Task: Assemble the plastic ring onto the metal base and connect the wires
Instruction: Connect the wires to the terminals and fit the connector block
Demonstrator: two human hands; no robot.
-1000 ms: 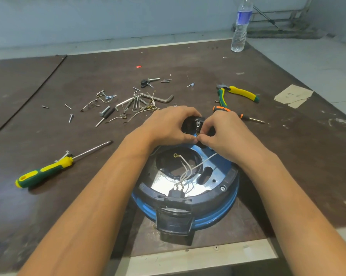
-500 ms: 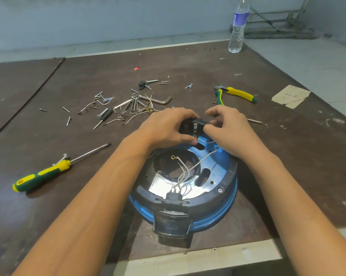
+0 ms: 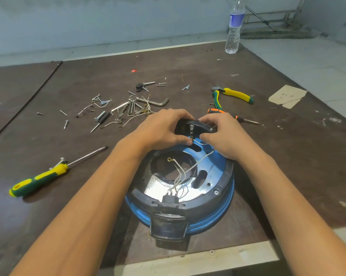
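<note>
Since a second ago my hands have drawn slightly apart, baring the metal terminals on the black plastic ring (image 3: pixel 195 126), which sits on the blue metal base (image 3: pixel 212 168). My left hand (image 3: pixel 164 130) and right hand (image 3: pixel 226 136) both clasp the ring's far side. I judge they steady it while the thumbs feed the white wire (image 3: pixel 198 163) to a terminal. The water bottle (image 3: pixel 234 26) label is unreadable.

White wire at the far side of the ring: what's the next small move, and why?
Probably push the white wire up onto the metal tab on the ring; the left hand holds the ring, and the right hand pinches the wire just below the tab.
</note>
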